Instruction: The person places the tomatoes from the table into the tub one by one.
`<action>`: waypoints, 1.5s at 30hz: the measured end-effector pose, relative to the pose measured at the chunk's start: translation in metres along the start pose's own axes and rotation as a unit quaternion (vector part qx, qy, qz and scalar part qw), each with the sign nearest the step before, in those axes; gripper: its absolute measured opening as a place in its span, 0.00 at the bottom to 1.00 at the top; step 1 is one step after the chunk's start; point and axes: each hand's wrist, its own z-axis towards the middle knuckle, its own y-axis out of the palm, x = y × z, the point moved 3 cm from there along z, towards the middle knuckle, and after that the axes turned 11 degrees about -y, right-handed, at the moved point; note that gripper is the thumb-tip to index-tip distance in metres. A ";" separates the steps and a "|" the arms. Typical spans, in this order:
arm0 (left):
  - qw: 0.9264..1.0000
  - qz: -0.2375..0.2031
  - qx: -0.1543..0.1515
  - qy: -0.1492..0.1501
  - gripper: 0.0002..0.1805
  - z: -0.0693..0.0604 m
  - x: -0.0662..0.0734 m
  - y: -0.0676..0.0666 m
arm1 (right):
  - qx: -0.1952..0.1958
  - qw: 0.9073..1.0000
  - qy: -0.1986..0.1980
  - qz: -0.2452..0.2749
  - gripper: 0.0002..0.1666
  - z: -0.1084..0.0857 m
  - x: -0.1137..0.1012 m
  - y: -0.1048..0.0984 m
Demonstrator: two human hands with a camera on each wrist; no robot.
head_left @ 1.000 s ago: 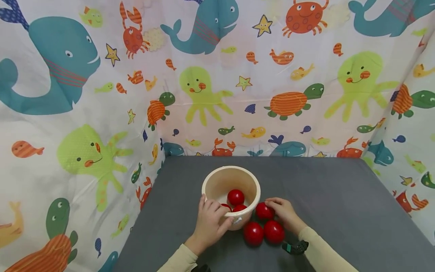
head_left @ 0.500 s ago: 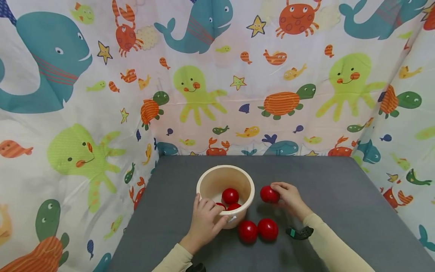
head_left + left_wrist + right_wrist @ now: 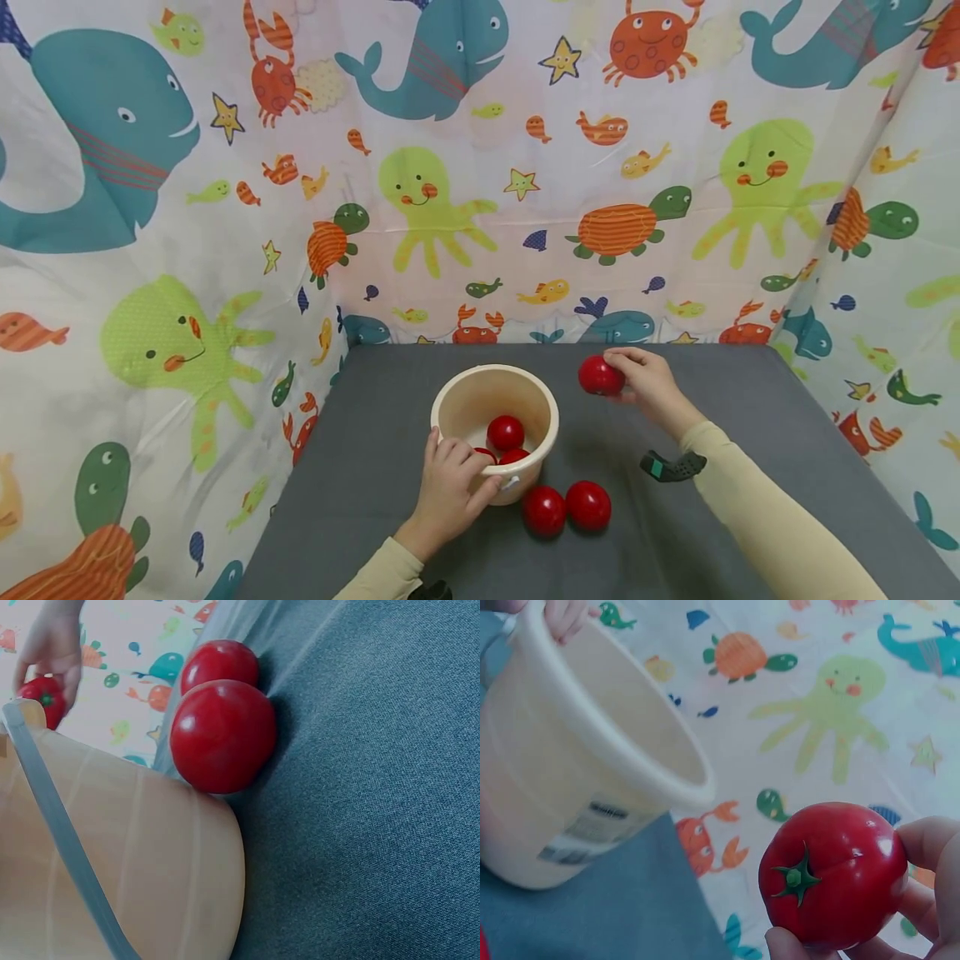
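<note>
A cream bucket (image 3: 540,417) stands on the dark cloth with several red tomatoes (image 3: 506,433) inside. My left hand (image 3: 450,492) grips its near left rim, fingers over the edge and thumb outside. Up and to the right of the bucket, my right hand (image 3: 654,387) holds a red tomato (image 3: 601,376) in the air; its green stem shows on the tomato (image 3: 832,874) in the right wrist view. Two more tomatoes (image 3: 588,506) lie side by side at the bucket's near right, and in the left wrist view the nearer tomato (image 3: 223,736) is against the bucket wall (image 3: 150,855).
Dark grey cloth (image 3: 720,450) covers the table. A curtain (image 3: 540,167) printed with sea animals rises behind the table and along its left and right sides. The bucket's handle (image 3: 67,840) hangs down its outer side in the left wrist view.
My right hand has lifted one tomato from beside the bucket and carried it up, away to the right and back. My left hand has stayed on the rim. The head view has shifted slightly.
</note>
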 end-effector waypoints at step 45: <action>1.000 0.000 -0.022 -0.014 0.11 0.000 -0.001 -0.001 | -0.063 0.996 -0.015 -0.067 0.19 0.011 -0.019 0.150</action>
